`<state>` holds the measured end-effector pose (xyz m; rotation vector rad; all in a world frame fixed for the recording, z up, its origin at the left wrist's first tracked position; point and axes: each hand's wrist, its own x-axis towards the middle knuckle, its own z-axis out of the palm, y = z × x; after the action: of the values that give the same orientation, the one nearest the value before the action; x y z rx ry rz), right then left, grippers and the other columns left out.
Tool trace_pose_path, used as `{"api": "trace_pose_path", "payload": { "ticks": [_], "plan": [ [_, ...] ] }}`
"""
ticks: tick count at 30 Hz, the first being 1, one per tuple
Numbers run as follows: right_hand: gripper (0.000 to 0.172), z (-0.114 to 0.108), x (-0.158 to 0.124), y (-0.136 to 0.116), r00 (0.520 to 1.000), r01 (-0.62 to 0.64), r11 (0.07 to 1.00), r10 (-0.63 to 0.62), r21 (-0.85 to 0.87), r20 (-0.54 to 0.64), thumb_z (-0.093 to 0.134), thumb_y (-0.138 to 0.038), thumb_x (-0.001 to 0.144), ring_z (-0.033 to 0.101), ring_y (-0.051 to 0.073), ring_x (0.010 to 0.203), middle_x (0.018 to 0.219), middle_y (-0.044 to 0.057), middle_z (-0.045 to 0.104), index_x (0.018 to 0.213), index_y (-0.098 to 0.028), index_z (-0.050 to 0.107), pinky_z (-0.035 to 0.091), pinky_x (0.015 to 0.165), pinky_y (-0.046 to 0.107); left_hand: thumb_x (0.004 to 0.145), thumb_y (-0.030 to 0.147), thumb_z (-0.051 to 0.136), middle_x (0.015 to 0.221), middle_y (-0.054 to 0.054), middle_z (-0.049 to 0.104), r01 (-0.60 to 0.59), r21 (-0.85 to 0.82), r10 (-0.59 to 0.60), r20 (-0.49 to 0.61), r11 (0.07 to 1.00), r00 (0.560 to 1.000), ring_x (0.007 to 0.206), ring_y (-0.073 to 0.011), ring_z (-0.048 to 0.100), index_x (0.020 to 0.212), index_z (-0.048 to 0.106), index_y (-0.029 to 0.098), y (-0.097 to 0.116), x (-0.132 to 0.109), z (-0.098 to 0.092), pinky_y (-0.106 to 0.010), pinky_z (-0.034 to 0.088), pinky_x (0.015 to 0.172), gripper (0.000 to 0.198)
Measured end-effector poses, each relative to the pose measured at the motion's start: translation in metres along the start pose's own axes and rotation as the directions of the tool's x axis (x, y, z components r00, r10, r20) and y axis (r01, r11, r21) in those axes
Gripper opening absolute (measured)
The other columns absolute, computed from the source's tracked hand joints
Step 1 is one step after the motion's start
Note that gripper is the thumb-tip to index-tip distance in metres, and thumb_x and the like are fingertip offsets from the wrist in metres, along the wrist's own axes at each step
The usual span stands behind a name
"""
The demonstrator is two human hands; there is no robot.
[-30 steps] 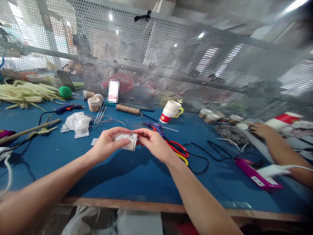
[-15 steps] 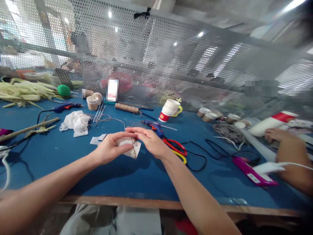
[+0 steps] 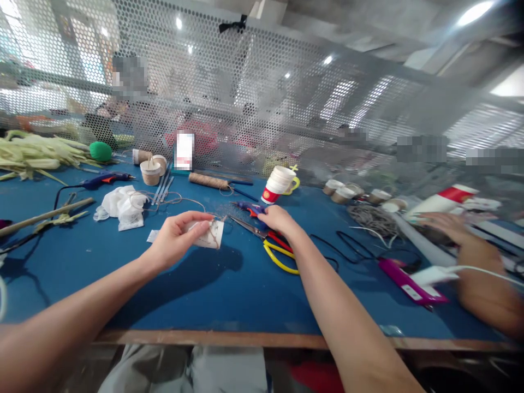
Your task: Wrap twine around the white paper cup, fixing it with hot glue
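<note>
left hand (image 3: 174, 243) pinches a small white printed paper piece (image 3: 215, 236) between thumb and fingers, narrow grip, brown twine across it; cup or flat card, can't tell. piece is held above the blue table (image 3: 196, 305), left of the scissors (image 3: 281, 261) with red and yellow handles. right hand (image 3: 278, 219) is at the blue glue gun (image 3: 248, 207), fingers curled, just above the scissor handles; can't tell if it grips anything.

containers: paper cup stack (image 3: 277, 184) behind the glue gun, cups nested in one another, tilted, red band at the bottom, yellow handle at the side. left-back, small brown cup with white rim (image 3: 150, 173) upright, thin stick poking out the top, rest of contents can't tell. second small cup (image 3: 140, 157) on its side behind it. right-back, a cluster of small brown-sided cups (image 3: 343, 195), insides too small to tell. far right, long white cup stack with red band (image 3: 442, 201) lies slanted, another person's hand (image 3: 444, 225) right by it. twine spool (image 3: 208, 180) lies behind, between cup stack and left-back cups. white lacy bundle (image 3: 123, 206) left of left hand, contents can't tell.
</note>
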<state>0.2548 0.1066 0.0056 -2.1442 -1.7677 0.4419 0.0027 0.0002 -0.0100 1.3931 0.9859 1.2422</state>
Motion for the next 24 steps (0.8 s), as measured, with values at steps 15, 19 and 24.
{"api": "trace_pose_path", "payload": {
  "ticks": [15,19,24],
  "plan": [
    [0.013,-0.031,-0.048,-0.015,0.985,0.128,0.808,-0.172,0.575,0.023,0.056,-0.022,0.075,0.061,0.011,0.061,0.071,0.003,0.063,0.086,-0.014,0.055,0.051,0.058,0.023,0.066,0.027,0.070,0.069,-0.001,0.066,0.270,-0.293,-0.255,0.087,0.917,0.963,0.056,-0.0091,0.059,0.094,0.063,0.010,0.002,0.006,-0.001,-0.019,0.045,0.054,0.033],
    [0.021,-0.030,-0.078,-0.022,0.933,0.179,0.647,-0.351,0.741,0.082,0.064,-0.032,0.069,0.055,0.010,0.048,0.060,0.003,0.062,0.078,-0.014,0.058,0.045,0.045,0.022,0.067,0.024,0.070,0.070,-0.001,0.067,0.280,-0.302,-0.273,0.065,0.911,0.960,0.054,-0.0082,0.060,0.094,0.063,0.011,0.003,0.008,-0.004,-0.018,0.044,0.052,0.030],
    [0.021,-0.020,-0.103,-0.025,0.862,0.342,0.658,-0.504,0.671,0.055,0.059,-0.034,0.074,0.045,0.008,0.038,0.046,-0.003,0.052,0.078,-0.013,0.059,0.036,0.036,0.021,0.067,0.022,0.070,0.069,-0.002,0.069,0.279,-0.283,-0.290,0.002,0.918,0.957,0.056,-0.0102,0.062,0.090,0.065,0.012,0.004,0.012,-0.008,-0.019,0.046,0.053,0.026]
  ]
}}
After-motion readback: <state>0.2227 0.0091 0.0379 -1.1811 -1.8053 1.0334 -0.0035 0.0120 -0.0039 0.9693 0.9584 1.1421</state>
